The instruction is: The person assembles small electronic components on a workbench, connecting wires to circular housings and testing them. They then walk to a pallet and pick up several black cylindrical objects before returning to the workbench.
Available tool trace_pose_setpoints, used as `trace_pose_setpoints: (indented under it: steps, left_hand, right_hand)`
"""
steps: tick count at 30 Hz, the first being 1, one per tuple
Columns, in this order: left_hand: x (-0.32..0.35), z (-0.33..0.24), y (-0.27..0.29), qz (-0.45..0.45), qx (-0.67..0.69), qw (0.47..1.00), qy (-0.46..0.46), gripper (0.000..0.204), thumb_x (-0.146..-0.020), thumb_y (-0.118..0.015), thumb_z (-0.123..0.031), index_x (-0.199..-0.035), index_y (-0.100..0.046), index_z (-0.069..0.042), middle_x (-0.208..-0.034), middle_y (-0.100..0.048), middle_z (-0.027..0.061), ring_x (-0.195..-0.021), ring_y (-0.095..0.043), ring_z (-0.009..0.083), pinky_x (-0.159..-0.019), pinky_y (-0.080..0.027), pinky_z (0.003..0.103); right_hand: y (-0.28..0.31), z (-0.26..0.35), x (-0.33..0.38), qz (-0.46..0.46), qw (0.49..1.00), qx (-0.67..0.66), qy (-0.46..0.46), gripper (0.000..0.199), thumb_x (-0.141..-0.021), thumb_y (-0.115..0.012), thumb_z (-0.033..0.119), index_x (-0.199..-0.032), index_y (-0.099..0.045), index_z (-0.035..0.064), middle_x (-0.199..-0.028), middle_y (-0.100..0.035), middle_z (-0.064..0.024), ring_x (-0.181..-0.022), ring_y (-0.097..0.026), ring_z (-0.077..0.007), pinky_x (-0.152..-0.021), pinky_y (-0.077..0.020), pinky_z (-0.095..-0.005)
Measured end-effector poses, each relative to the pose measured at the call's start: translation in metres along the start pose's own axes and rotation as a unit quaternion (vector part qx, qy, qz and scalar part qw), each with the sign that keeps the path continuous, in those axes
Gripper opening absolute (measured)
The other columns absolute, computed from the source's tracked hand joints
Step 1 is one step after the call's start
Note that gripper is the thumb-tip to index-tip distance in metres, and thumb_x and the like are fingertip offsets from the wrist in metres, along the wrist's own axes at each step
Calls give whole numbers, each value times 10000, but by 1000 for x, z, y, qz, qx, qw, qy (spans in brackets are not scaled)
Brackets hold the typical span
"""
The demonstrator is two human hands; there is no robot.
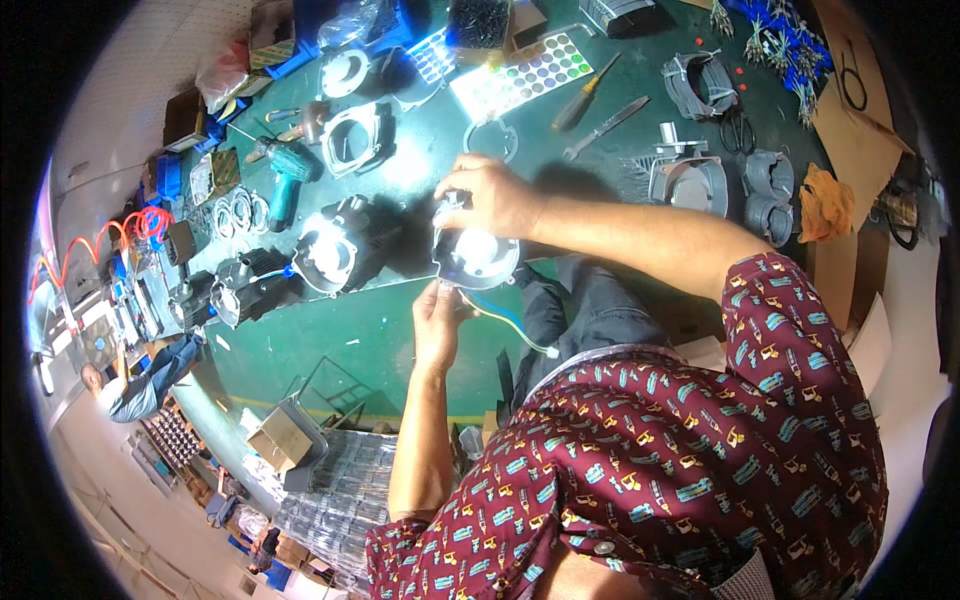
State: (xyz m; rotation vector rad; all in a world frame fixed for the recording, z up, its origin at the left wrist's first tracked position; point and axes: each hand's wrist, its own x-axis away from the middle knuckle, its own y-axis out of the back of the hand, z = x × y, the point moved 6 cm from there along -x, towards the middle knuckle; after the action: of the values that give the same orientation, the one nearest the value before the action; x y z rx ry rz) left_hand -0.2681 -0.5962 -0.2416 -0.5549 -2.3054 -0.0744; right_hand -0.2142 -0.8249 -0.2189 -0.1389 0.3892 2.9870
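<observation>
A round grey metal motor housing [484,262] sits at the near edge of the green table, its open face brightly lit. My right hand [495,197] reaches over it from the right, fingers curled round the raised part at its far left side. Just what lies under those fingertips is hidden. From below, my left hand [436,322] pinches the housing's near rim, where the wires come out. Blue and yellow-green wires [507,320] trail to the right, ending in a small white connector [552,352].
More motors [328,255] stand in a row to the left, beyond them a teal power drill [287,180]. Farther back lie a sticker sheet [530,72], a screwdriver [585,92] and a wrench [606,128]. Another housing [692,186] is at right. A person [145,385] sits far left.
</observation>
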Motion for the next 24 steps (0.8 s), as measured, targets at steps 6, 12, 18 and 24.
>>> trace_pose_setpoints:
  steps: [6, 12, 18, 24]
  left_hand:
    - [-4, 29, 5, -8, 54, 998, 9, 298, -1052, -520, -338, -1058, -606, -52, -872, -639, 55, -762, -617, 168, -686, -535, 341]
    - [28, 3, -14, 25, 103, 991, 81, 292, -1043, -563, -335, -1096, -587, -49, -909, -628, 61, -817, -625, 174, -738, -567, 346]
    - [35, -93, 74, -174, -359, 864, -306, 250, -914, -669, -18, -1163, -663, 3, -1051, -678, 106, -950, -658, 174, -773, -565, 312]
    - [-41, -158, 167, -167, -639, 649, -378, 493, -847, -582, 3, -1338, -571, -34, -1392, -544, 219, -1325, -487, 378, -1136, -342, 523]
  right_hand:
    - [-9, 9, -9, 21, 998, 31, 49, 325, -743, -845, 246, -969, -742, 37, -923, -653, -156, -877, -650, -304, -799, -520, -402]
    - [-15, 16, -26, 116, 992, 31, 29, 354, -772, -817, 297, -991, -757, 25, -942, -670, -169, -928, -659, -324, -858, -519, -414]
    - [12, 13, -15, 116, 982, 149, 35, 460, -798, -782, 335, -1146, -723, 40, -1331, -602, -221, -1229, -557, -377, -1061, -437, -440]
    - [53, 55, -4, -3, 951, 308, -17, 474, -771, -802, 289, -1156, -702, 32, -1325, -605, -169, -1247, -537, -344, -1073, -425, -441]
